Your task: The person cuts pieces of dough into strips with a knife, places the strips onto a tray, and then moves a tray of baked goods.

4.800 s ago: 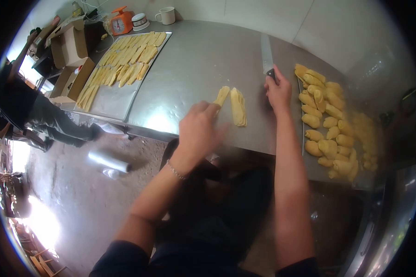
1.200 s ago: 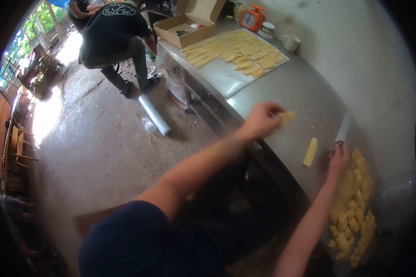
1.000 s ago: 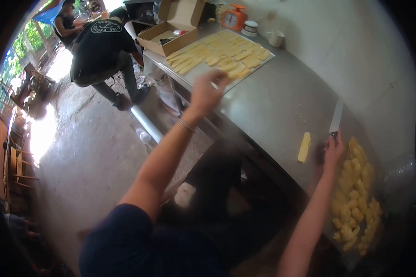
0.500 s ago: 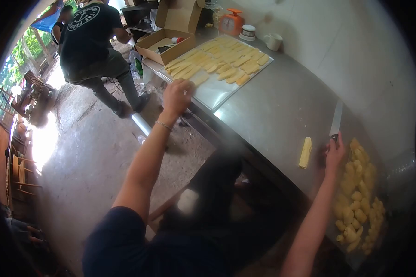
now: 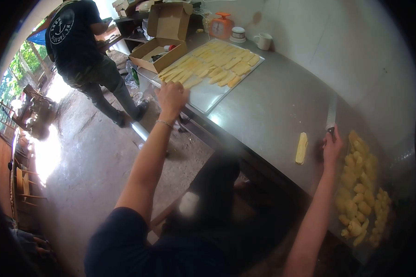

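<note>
- a person at a steel table (image 5: 272, 97) stretches the left hand (image 5: 171, 96) out to the near corner of a flat tray (image 5: 208, 94). the fingers are curled inward, and it cannot be told whether they pinch anything.
- the right hand (image 5: 333, 147) is closed around the dark handle of a knife (image 5: 331, 115). its long blade lies flat on the steel and points away from the person.
- a lone strip (image 5: 301, 148) of pale yellow food lies on the bare table just left of the knife hand, near it but not touching, well apart from the tray.
- rows of strips (image 5: 217, 67) like it cover the far part of the tray. a heap of yellow pieces (image 5: 360, 184) sits on the table to the right of the knife hand.
- the strip looks light, soft and perhaps a little slick. it would likely bend or snap if lifted by one end, so a gentle pinch across its long sides near the middle seems the safest hold.
- the knife looks stiff and sharp, with the handle the only sound place to take it.
- beyond the tray are an open cardboard box (image 5: 159, 51), an orange scale (image 5: 219, 27) and a mug (image 5: 264, 41).
- a co-worker (image 5: 78, 46) in a dark shirt stands on the floor to the left.
</note>
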Demonstrator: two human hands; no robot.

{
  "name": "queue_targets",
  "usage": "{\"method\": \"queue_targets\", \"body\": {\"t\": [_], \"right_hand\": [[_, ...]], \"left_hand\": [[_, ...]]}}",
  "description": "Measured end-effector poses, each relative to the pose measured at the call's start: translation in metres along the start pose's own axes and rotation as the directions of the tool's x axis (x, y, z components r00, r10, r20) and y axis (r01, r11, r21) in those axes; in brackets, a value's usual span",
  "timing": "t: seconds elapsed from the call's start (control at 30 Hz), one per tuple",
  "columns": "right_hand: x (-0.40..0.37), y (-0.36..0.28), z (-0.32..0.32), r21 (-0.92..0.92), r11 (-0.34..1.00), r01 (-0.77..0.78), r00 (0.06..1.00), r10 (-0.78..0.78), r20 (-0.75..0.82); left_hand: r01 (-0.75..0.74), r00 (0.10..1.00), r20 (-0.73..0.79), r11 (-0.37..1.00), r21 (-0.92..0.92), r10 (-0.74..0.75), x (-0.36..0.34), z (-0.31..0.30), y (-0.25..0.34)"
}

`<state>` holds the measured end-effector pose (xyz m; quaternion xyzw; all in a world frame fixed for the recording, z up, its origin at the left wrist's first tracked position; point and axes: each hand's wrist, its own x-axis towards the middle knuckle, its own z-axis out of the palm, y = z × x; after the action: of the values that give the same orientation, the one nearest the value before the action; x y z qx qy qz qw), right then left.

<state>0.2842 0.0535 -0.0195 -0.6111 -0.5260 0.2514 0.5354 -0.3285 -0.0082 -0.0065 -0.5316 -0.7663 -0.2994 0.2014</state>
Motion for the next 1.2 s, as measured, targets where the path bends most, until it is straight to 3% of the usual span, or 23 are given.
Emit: {"method": "queue_targets", "body": {"t": [0.07, 0.13, 0.27, 0.4, 0.7, 1.03, 1.13, 1.2], "right_hand": [[0.005, 0.003, 0.008, -0.011, 1.000, 0.000, 1.000, 0.000, 0.001], [0.003, -0.002, 0.005, -0.057, 0.998, -0.018, 1.000, 0.018, -0.004], [-0.018, -0.042, 0.004, -0.129, 0.989, -0.069, 0.998, 0.070, 0.006], [-0.014, -0.035, 0.005, -0.123, 0.991, -0.056, 0.998, 0.058, 0.011], [-0.004, -0.011, 0.006, -0.012, 1.000, -0.023, 1.000, 0.023, 0.010], [-0.004, -0.013, 0.007, -0.059, 0.997, -0.041, 0.999, 0.040, -0.012], [-0.007, -0.020, 0.005, -0.067, 0.996, -0.060, 0.998, 0.061, 0.005], [-0.008, -0.023, 0.004, -0.082, 0.996, -0.038, 0.999, 0.039, 0.011]], "left_hand": [[0.003, 0.999, 0.035, 0.999, 0.050, -0.005, 0.003, 0.004, -0.001], [-0.007, 0.999, -0.052, 0.996, 0.086, 0.011, 0.004, 0.016, -0.008], [0.014, 0.999, -0.030, 1.000, 0.019, -0.014, 0.005, 0.013, -0.006], [0.073, 0.997, 0.036, 0.997, -0.015, -0.072, 0.010, 0.009, -0.001], [0.032, 0.999, 0.038, 0.999, 0.027, -0.033, 0.007, 0.002, 0.003], [0.063, 0.997, 0.027, 0.995, 0.078, -0.065, 0.012, 0.009, 0.000], [0.047, 0.999, 0.003, 0.999, -0.019, -0.047, 0.011, 0.008, -0.005], [0.049, 0.999, 0.023, 0.999, 0.014, -0.049, 0.013, 0.007, -0.005]]}}
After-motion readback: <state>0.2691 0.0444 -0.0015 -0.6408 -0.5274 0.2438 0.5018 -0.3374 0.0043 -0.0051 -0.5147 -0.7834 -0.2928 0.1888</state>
